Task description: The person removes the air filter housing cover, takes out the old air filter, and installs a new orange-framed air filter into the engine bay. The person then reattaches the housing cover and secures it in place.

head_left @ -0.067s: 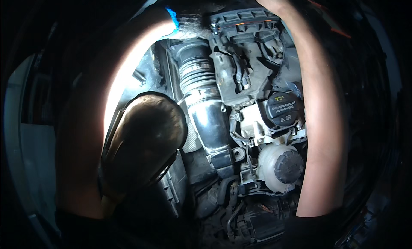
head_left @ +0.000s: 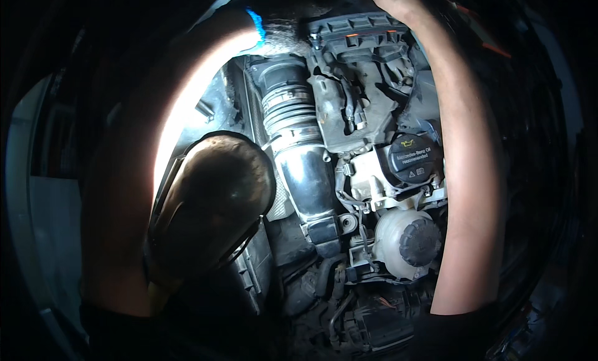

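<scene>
I look down into a dim engine bay. My left hand (head_left: 281, 32) wears a dark glove with a blue cuff and reaches to the far end of the ribbed air intake hose (head_left: 291, 109). Its fingers are lost in shadow. My right hand (head_left: 391, 0) is bare at the top edge of the picture, with its fingers curled over the far edge of a black plastic housing (head_left: 358, 30). Both forearms frame the engine from left and right.
A black oil filler cap (head_left: 414, 159) sits right of centre, with a white reservoir with a dark cap (head_left: 408, 239) below it. A dark rounded cover (head_left: 212, 199) lies at lower left. Cables and brackets (head_left: 349, 112) crowd the middle.
</scene>
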`<action>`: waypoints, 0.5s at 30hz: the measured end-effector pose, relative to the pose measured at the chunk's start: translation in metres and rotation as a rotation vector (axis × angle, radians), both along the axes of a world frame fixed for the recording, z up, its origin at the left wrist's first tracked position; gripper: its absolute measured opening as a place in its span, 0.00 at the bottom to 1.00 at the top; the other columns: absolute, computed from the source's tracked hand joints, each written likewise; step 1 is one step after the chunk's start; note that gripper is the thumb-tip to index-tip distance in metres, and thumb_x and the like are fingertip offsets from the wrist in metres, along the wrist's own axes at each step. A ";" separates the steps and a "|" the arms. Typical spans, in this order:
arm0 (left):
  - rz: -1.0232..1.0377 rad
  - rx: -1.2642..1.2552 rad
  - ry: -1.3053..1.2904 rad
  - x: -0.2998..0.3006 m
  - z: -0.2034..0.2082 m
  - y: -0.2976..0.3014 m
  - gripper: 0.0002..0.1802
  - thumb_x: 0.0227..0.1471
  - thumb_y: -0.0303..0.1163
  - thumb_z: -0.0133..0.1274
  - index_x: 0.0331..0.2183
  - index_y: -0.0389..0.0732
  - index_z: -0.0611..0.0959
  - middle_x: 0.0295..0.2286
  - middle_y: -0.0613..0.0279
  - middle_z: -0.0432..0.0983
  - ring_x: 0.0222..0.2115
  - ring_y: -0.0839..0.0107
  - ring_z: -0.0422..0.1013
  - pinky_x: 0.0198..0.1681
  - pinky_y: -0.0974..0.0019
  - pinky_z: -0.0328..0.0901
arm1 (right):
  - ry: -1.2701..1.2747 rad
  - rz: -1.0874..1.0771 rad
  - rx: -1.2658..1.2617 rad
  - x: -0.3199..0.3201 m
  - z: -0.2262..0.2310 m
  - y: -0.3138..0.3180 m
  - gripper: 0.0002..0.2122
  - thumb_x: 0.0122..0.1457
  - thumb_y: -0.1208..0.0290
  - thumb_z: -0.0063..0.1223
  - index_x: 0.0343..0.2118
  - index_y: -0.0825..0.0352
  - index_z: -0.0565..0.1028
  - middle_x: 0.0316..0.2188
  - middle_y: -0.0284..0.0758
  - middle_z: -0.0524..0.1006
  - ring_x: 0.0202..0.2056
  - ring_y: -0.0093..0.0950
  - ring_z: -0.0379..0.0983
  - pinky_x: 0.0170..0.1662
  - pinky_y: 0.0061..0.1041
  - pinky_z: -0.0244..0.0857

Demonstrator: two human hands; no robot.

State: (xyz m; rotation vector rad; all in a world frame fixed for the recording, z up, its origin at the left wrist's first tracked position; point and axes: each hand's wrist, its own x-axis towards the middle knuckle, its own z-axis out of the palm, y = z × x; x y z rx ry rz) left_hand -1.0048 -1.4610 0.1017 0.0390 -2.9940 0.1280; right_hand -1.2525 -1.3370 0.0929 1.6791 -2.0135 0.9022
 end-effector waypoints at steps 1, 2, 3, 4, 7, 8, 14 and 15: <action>0.029 -0.009 -0.009 0.009 0.004 -0.002 0.45 0.41 0.37 0.65 0.59 0.49 0.63 0.49 0.49 0.70 0.47 0.54 0.70 0.51 0.57 0.67 | -0.035 -0.037 0.031 0.010 0.001 -0.008 0.07 0.51 0.75 0.50 0.29 0.65 0.80 0.30 0.43 0.79 0.34 0.41 0.77 0.39 0.34 0.71; 0.001 0.004 0.007 0.000 -0.003 -0.001 0.44 0.41 0.37 0.65 0.59 0.50 0.63 0.49 0.49 0.70 0.47 0.54 0.70 0.51 0.57 0.67 | -0.016 -0.074 0.038 0.005 0.000 -0.002 0.07 0.51 0.75 0.50 0.30 0.65 0.80 0.30 0.43 0.79 0.34 0.41 0.77 0.39 0.34 0.71; -0.024 0.016 0.022 -0.009 -0.009 0.001 0.44 0.41 0.37 0.65 0.59 0.50 0.63 0.49 0.49 0.70 0.47 0.54 0.70 0.51 0.57 0.67 | 0.003 -0.112 0.045 -0.001 -0.002 0.005 0.07 0.51 0.75 0.50 0.30 0.65 0.80 0.30 0.43 0.79 0.34 0.40 0.77 0.39 0.34 0.71; -0.051 0.024 0.036 -0.019 -0.013 0.002 0.44 0.41 0.37 0.64 0.59 0.50 0.64 0.50 0.50 0.70 0.47 0.54 0.70 0.51 0.57 0.67 | 0.023 -0.152 0.052 -0.008 -0.003 0.015 0.07 0.51 0.75 0.50 0.30 0.65 0.80 0.29 0.43 0.79 0.34 0.40 0.77 0.39 0.34 0.71; -0.019 0.003 0.029 -0.008 0.000 0.001 0.43 0.42 0.38 0.64 0.59 0.50 0.64 0.50 0.50 0.70 0.47 0.55 0.70 0.51 0.57 0.67 | -0.046 -0.158 0.081 -0.006 -0.006 0.000 0.09 0.49 0.78 0.49 0.31 0.64 0.80 0.31 0.44 0.79 0.36 0.41 0.77 0.41 0.35 0.70; -0.005 0.003 0.030 -0.004 -0.002 -0.001 0.43 0.42 0.38 0.63 0.59 0.50 0.64 0.50 0.51 0.70 0.47 0.55 0.70 0.51 0.57 0.67 | -0.077 -0.170 0.097 -0.004 -0.008 -0.008 0.10 0.49 0.79 0.49 0.31 0.63 0.80 0.31 0.44 0.79 0.37 0.41 0.77 0.41 0.36 0.69; 0.012 0.002 0.073 -0.010 -0.007 -0.008 0.41 0.43 0.39 0.62 0.58 0.50 0.65 0.50 0.52 0.70 0.47 0.55 0.70 0.50 0.57 0.66 | -0.013 -0.485 0.532 0.065 0.030 -0.039 0.10 0.49 0.73 0.50 0.31 0.69 0.80 0.34 0.49 0.79 0.38 0.40 0.78 0.39 0.36 0.72; 0.004 0.002 0.084 -0.017 -0.006 -0.006 0.41 0.43 0.39 0.62 0.58 0.50 0.65 0.50 0.52 0.70 0.47 0.56 0.70 0.50 0.57 0.66 | 0.065 -0.686 0.562 0.057 0.007 -0.053 0.11 0.53 0.70 0.47 0.32 0.68 0.81 0.34 0.47 0.80 0.37 0.39 0.78 0.39 0.34 0.73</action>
